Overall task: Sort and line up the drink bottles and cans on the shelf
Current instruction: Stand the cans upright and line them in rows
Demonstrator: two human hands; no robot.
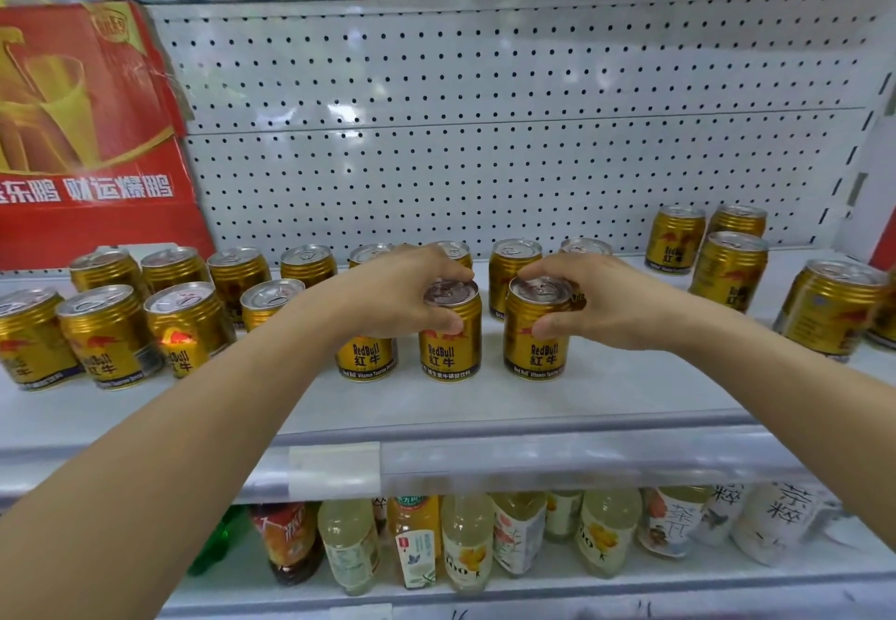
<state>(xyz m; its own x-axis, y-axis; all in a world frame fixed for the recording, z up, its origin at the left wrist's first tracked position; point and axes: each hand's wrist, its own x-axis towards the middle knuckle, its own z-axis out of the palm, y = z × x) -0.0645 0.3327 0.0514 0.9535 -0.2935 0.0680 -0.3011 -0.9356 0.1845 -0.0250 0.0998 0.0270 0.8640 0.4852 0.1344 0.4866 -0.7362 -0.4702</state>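
While each hand grips a gold Red Bull can, left hand [397,294] and right hand [596,301], mid-shelf [485,401], left cans [109,333] look grouped; right cans [727,270] remain scattered

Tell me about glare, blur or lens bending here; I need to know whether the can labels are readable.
Head view: wide-angle bending curves the shelf edge and tilts the outer cans; glare patches sit on the white pegboard; a bright red hot spot burns out one left can's label; the centre cans gripped by the left hand and right hand read sharply, edges softer.
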